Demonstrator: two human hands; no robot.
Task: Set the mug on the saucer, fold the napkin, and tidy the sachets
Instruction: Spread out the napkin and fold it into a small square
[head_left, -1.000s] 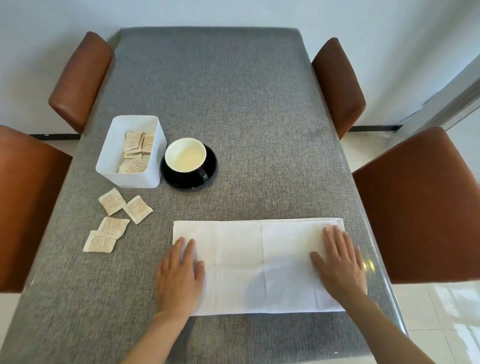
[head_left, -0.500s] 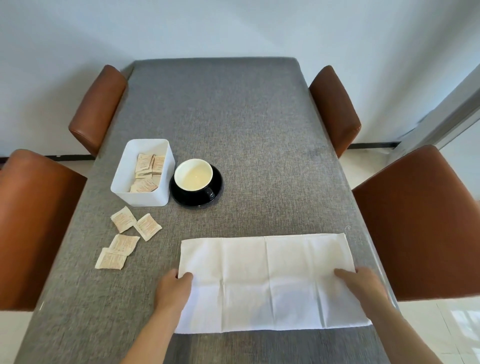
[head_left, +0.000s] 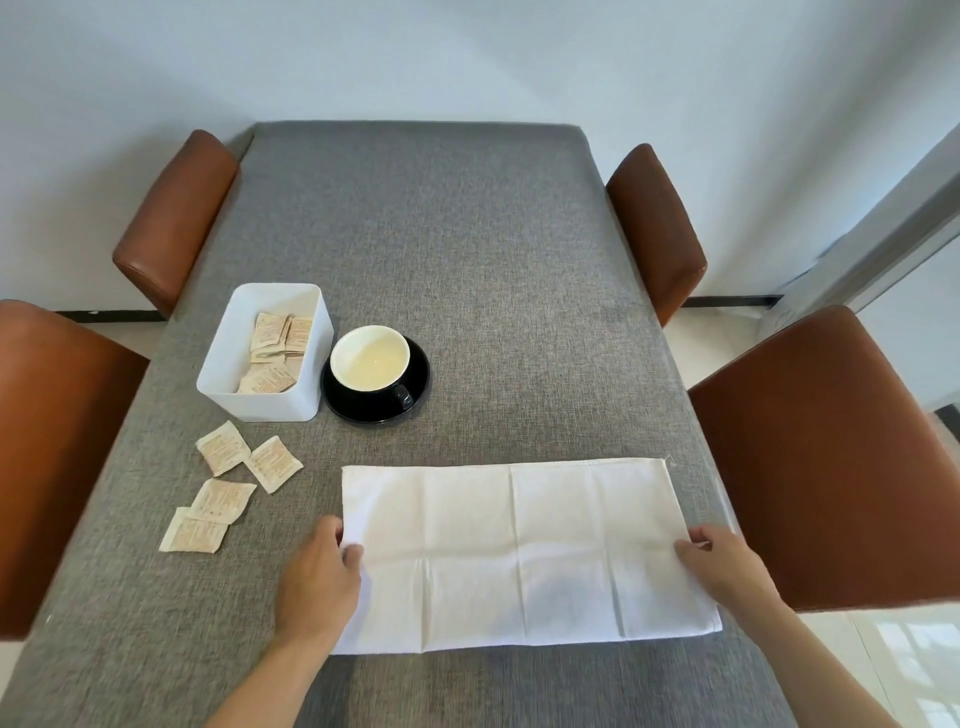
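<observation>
Head view | step: napkin (head_left: 524, 551) fold; mug (head_left: 370, 364) already on saucer (head_left: 415, 395) | left hand (head_left: 319, 582), right hand (head_left: 724, 564) pinch napkin's side edges | next: likely fold over evenly

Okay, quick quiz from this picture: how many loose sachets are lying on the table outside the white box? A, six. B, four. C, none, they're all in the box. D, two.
B: four sachets lie on the grey table, in front of the white box, which holds several more.
</observation>
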